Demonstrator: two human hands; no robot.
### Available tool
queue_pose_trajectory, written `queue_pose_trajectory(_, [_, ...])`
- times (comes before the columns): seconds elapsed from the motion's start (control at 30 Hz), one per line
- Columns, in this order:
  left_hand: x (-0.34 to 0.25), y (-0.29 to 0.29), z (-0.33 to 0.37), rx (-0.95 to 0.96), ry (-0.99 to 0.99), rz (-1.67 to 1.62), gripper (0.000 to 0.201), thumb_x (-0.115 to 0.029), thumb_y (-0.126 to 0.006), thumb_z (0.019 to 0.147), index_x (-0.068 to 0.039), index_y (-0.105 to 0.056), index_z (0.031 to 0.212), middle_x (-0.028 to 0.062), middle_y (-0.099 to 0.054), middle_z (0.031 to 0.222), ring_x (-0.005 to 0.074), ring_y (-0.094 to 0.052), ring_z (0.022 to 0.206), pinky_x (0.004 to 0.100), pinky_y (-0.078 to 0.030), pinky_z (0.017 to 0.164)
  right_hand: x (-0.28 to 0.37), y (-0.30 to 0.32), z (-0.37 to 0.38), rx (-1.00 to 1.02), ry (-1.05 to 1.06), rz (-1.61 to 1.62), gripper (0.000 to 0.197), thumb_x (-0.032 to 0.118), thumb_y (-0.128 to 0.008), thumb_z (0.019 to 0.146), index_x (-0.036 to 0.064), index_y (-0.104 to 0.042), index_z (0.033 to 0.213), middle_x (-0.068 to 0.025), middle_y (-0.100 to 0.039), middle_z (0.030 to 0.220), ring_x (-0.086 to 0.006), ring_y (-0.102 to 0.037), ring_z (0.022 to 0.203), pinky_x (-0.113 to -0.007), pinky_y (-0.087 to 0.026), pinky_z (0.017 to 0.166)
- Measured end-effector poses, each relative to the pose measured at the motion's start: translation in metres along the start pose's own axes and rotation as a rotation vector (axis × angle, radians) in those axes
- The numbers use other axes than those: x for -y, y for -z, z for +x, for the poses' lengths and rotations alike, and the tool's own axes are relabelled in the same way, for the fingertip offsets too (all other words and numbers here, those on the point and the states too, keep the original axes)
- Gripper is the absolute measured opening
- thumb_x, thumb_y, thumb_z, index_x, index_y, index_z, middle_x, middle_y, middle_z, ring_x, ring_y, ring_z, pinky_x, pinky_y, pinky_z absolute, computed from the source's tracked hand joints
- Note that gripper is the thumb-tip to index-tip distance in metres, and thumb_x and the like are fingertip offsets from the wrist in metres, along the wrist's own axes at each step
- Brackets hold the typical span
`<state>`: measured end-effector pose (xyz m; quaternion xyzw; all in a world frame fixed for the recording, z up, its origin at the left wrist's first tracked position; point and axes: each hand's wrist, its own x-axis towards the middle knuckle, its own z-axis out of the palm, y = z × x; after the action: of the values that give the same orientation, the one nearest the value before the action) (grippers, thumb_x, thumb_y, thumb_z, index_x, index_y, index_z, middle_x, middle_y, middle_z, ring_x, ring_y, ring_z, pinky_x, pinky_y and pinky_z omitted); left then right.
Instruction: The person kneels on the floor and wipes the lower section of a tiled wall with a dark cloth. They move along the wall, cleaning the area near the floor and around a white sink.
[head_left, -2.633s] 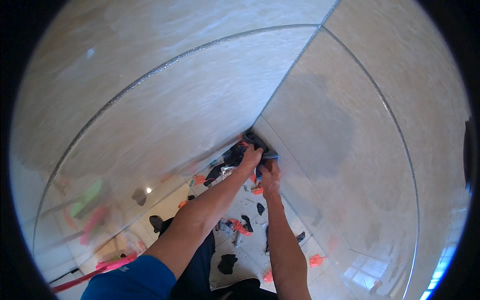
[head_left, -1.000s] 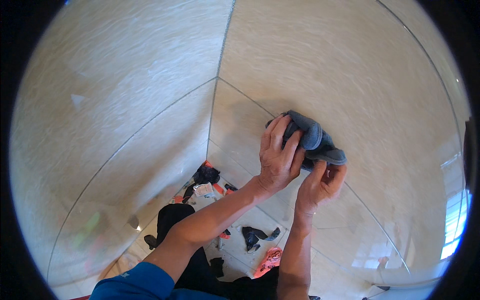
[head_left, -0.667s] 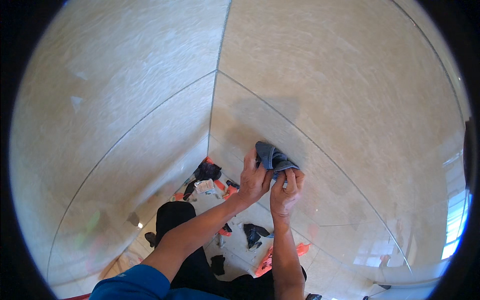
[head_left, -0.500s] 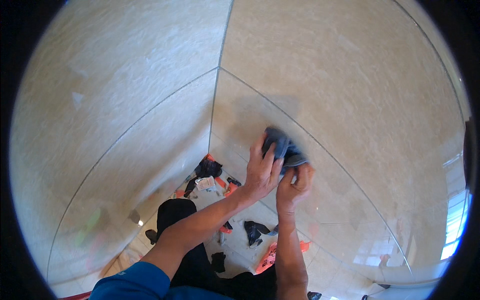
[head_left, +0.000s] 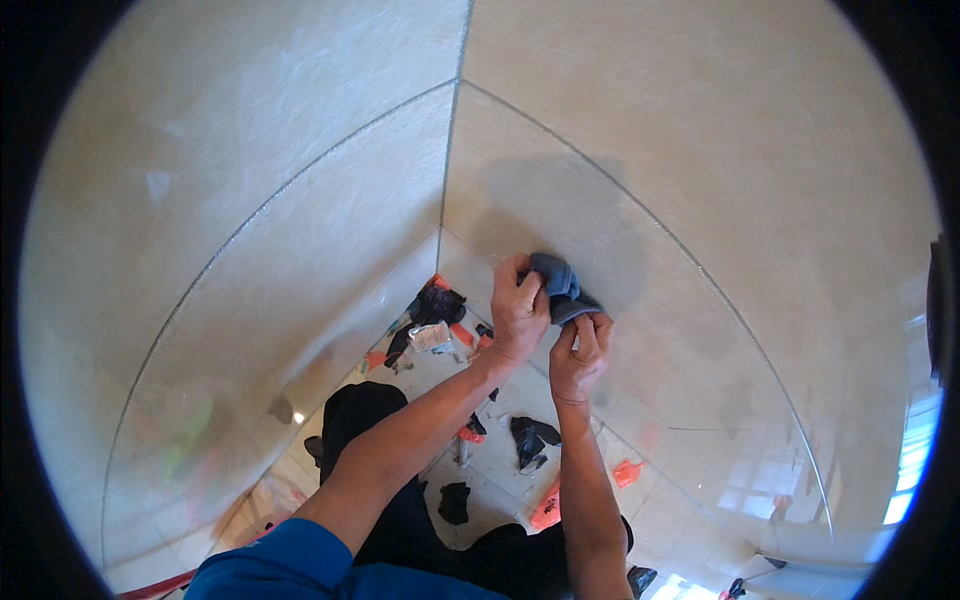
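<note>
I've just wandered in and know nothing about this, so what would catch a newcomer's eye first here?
Probably the blue-grey cloth near the middle, held by the person's left grip and right grip, in front of the glossy right-hand wall. Next come the black scraps and orange scraps strewn on the pale floor below. The bright blue sleeve at lower left also stands out.
</note>
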<state>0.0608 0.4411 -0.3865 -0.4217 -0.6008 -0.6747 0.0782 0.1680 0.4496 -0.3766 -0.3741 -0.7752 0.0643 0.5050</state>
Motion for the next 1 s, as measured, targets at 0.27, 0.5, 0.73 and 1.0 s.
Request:
queue_pose_trajectory(0.27, [-0.025,0.007,0.032,-0.038,-0.057,-0.05,0.026,0.01,-0.063,0.072,-0.001,-0.065,0.096,0.0162,-0.059,0.109,0.0312,-0.063,0.094,0.0346,-0.051,0.077,0.021,0.018,0.038,-0.075,-0.002,0.06,0.021,-0.011,-0.061,0.075,0.0015,-0.065,0.092,-0.0132,-0.06,0.092,-0.0294,-0.059,0.085,-0.033,-0.047,0.074])
queue_pose_trajectory(0.5, [0.026,0.013,0.008,-0.019,0.048,-0.026,0.025,0.011,-0.058,0.071,-0.002,-0.063,0.092,0.0157,-0.058,0.101,0.033,-0.062,0.087,0.0366,-0.051,0.072,0.007,-0.01,0.013,0.014,0.038,0.063,0.02,-0.011,-0.061,0.073,0.0017,-0.065,0.088,-0.0137,-0.06,0.094,-0.0319,-0.06,0.084,-0.039,-0.05,0.071])
queue_pose_trajectory(0.73, [0.079,0.0,-0.051,0.086,0.305,0.049,0.025,0.009,-0.056,0.069,-0.001,-0.062,0.091,0.0148,-0.058,0.094,0.0318,-0.061,0.083,0.0365,-0.05,0.07,-0.039,-0.044,-0.058,0.106,-0.07,0.046,0.019,-0.011,-0.06,0.074,0.0027,-0.064,0.087,-0.0131,-0.06,0.088,-0.0318,-0.059,0.081,-0.037,-0.048,0.07])
queue_pose_trajectory(1.0, [0.088,-0.003,-0.056,0.013,0.317,0.03,0.021,0.006,-0.058,0.072,-0.004,-0.063,0.09,0.0124,-0.059,0.092,0.0281,-0.061,0.081,0.0354,-0.05,0.072,-0.033,-0.058,-0.063,0.11,-0.101,0.046,0.019,-0.009,-0.059,0.075,0.0027,-0.064,0.088,-0.0144,-0.061,0.091,-0.0332,-0.06,0.083,-0.038,-0.049,0.071])
